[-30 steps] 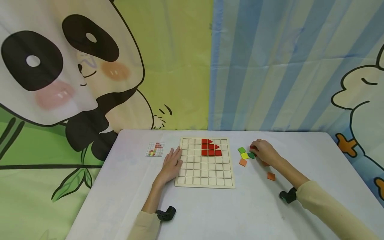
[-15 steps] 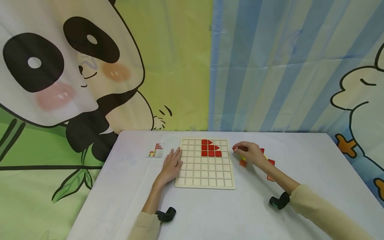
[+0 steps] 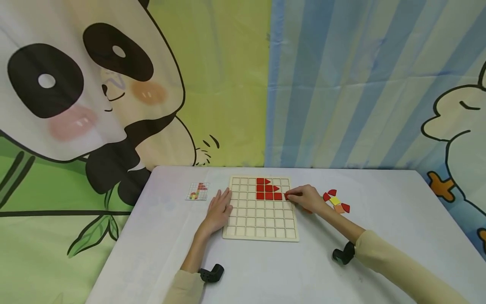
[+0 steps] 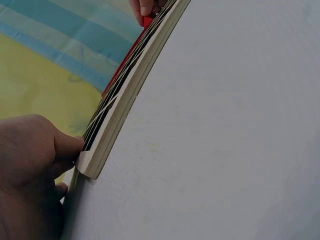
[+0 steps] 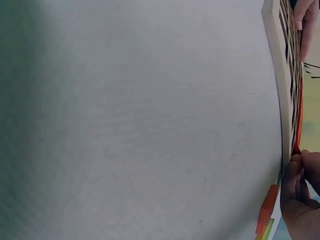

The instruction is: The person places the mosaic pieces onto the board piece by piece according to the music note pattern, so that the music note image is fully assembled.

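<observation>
A square wooden grid board [image 3: 260, 232] lies on the table, several red tiles [image 3: 268, 196] set in its upper cells. My left hand [image 3: 218, 211] rests along the board's left edge with fingers extended; in the left wrist view the thumb side of that hand [image 4: 32, 165] meets the board's corner [image 4: 102, 147]. At the right rim, my right hand [image 3: 309, 199] pinches a small red tile [image 3: 286, 196] between thumb and fingertips, over the rightmost column in line with the lowest red row. The right wrist view shows the pinching fingers [image 5: 292, 182] right at the board's edge.
Left of the board lies a pattern card [image 3: 198, 191] with a coloured grid picture. Loose tiles lie right of the right hand, among them a yellow tile [image 3: 335, 201] and a red one [image 3: 345, 207]. Partly under that hand is an orange tile [image 5: 267, 210].
My right hand has moved left from the loose tiles to the board's right edge, carrying a red tile. The left hand stays at the left edge.
</observation>
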The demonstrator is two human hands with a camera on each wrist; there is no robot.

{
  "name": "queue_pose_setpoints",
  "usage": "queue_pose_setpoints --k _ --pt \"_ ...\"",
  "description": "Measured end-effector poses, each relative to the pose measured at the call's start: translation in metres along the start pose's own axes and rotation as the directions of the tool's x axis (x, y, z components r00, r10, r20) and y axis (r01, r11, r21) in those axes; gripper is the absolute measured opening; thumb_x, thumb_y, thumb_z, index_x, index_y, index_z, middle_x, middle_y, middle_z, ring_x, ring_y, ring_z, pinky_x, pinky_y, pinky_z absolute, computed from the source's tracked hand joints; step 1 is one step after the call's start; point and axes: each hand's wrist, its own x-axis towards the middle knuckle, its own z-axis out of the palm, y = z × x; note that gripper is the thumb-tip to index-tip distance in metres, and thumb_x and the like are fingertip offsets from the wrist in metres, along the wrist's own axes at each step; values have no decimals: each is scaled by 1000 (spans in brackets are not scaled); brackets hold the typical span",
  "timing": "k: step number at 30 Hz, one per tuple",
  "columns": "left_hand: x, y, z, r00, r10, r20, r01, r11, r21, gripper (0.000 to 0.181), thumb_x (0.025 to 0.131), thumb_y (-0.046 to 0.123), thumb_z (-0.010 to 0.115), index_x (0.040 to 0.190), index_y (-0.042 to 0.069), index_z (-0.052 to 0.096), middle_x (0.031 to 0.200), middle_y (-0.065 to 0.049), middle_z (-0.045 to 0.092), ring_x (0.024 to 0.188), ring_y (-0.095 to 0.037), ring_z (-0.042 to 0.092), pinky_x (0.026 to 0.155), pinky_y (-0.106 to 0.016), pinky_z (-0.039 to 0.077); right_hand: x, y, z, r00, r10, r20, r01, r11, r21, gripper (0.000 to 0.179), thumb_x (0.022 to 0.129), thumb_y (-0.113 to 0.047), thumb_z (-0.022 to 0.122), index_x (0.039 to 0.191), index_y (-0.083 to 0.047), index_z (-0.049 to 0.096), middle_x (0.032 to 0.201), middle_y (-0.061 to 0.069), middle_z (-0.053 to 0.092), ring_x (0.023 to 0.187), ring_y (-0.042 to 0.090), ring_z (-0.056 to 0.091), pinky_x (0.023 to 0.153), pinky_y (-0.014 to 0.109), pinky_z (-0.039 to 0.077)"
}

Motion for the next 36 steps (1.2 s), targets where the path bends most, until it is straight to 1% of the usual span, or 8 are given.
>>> queue_pose_setpoints --k 3,9,12,19,25,30,33,36 --pt "0 1 0 1000 4 -3 -4 1000 3 54 102 18 42 152 4 26 164 -9 16 153 -32 -1 123 -53 -2 2 -2 0 1000 -26 9 26 1000 -14 24 91 -15 65 110 -3 73 108 16 73 104 33 66 88 44 55" --pt "1 1 0 1000 6 -2 -6 1000 -4 55 102 18 42 153 4 25 164 -9 16 153 -32 -1 123 -53 -3 9 -4 -1 997 -57 53 59 997 -40 14 91 -15 66 100 -6 73 94 8 73 84 17 65 76 30 53" --pt "1 1 0 1000 7 -2 -7 1000 -8 55 102 18 42 153 4 25 164 -9 15 153 -32 -1 123 -53 -3 13 -5 -4 993 -81 81 84 996 -35 10 90 -13 67 95 -5 72 90 9 72 78 14 61 72 28 51" --pt "2 0 2 1000 6 -1 -6 1000 -1 55 102 18 42 153 4 25 164 -10 16 153 -32 -1 123 -52 -3 16 -4 -8 989 -67 128 67 998 0 11 89 -12 68 94 -3 73 90 11 71 74 11 56 67 22 48" --pt "0 -1 4 1000 14 -2 -14 1000 -14 55 101 15 43 152 1 26 163 -13 17 153 -35 0 122 -56 -2 17 -2 -9 982 -112 149 112 994 10 10 88 -9 68 92 0 72 88 12 71 70 9 54 63 20 46" --pt "0 -2 4 1000 10 -4 -10 1000 -1 55 102 16 43 152 2 26 163 -12 17 153 -34 0 122 -55 -3 17 0 -7 980 -105 171 104 995 15 10 89 -10 68 93 -2 72 89 11 70 71 10 51 64 19 45" --pt "1 -3 3 1000 8 3 -8 1000 5 55 102 18 42 153 4 25 164 -10 15 153 -32 -1 123 -53 -3 16 1 -7 980 -109 169 108 994 15 10 90 -10 67 94 -2 72 89 11 71 72 12 50 63 19 45" --pt "0 -3 2 1000 17 5 -17 1000 2 55 102 17 42 152 3 25 163 -11 16 153 -33 -1 122 -54 -3 15 1 -7 979 -118 167 115 993 25 11 89 -9 67 95 -1 72 89 11 71 71 12 50 63 19 45"
